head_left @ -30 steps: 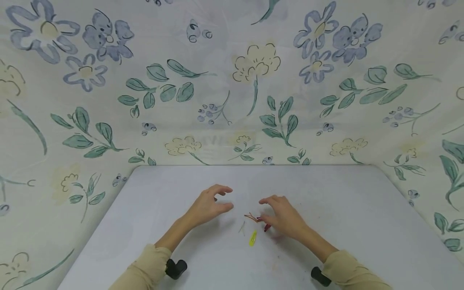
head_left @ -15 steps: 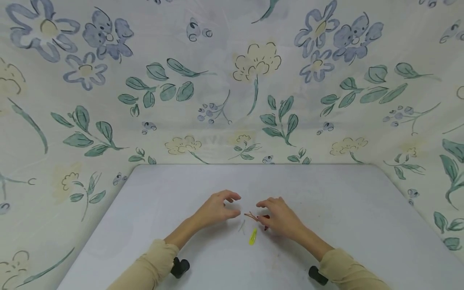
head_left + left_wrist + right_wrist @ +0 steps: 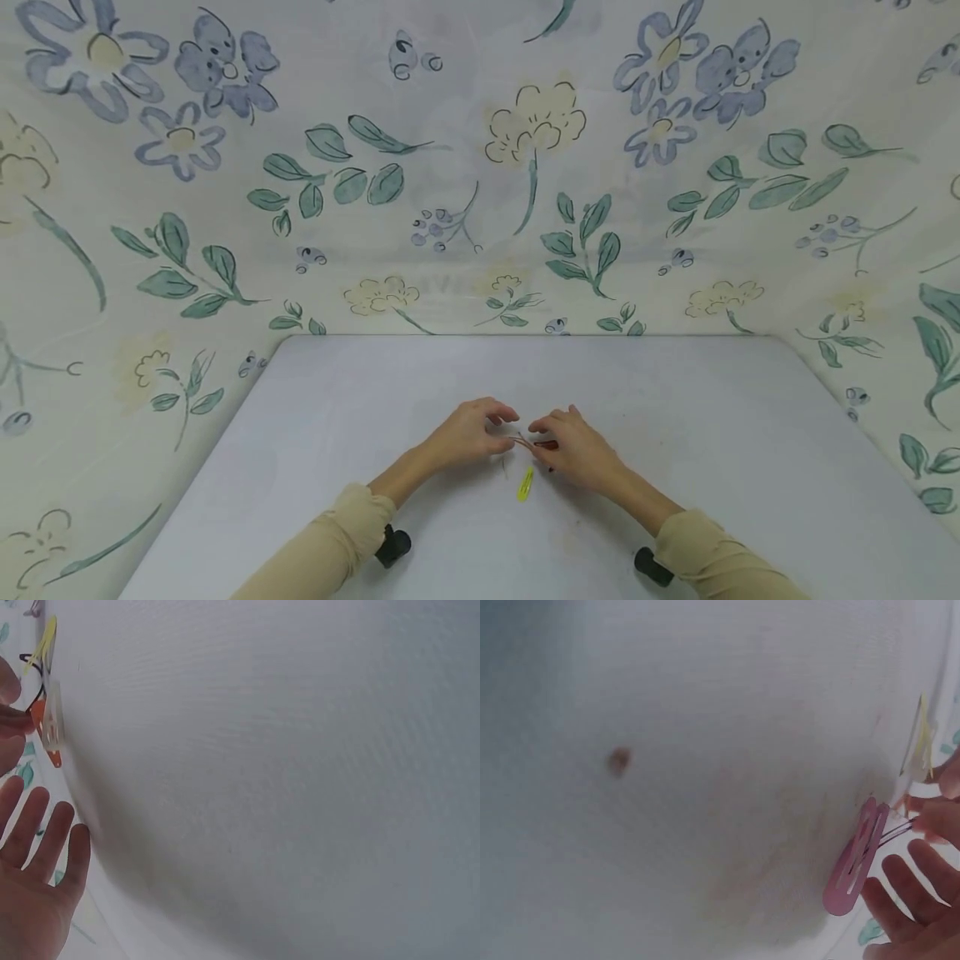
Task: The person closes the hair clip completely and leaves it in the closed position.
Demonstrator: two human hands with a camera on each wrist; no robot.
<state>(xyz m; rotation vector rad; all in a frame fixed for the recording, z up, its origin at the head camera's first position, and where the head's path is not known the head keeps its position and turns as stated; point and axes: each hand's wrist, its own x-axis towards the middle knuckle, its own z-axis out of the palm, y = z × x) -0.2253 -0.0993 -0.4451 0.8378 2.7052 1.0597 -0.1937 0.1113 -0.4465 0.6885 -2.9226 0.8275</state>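
Note:
Several small hair clips lie between the two hands. My left hand (image 3: 468,435) comes in from the left, with thumb and index finger apart and the thumb tip at the end of an orange hair clip (image 3: 522,442). From the right, my right hand (image 3: 581,450) curves over a dark red hair clip (image 3: 547,444), partly hidden by its fingers; its thumb and index finger stay apart. The right wrist view shows a pink hair clip (image 3: 844,881) close to that hand. A yellow hair clip (image 3: 526,484) and a clear hair clip (image 3: 54,724) lie nearer me.
The white table (image 3: 360,375) ends at a floral cloth (image 3: 450,167) hung behind and at the sides. A black cylindrical device (image 3: 393,547) sits at the left wrist, and a similar black device (image 3: 653,567) at the right. A brown speck (image 3: 619,761) marks the tabletop.
My left hand has moved right, up to the orange hair clip. My right hand has shifted slightly left over the dark red hair clip. The yellow hair clip stays put.

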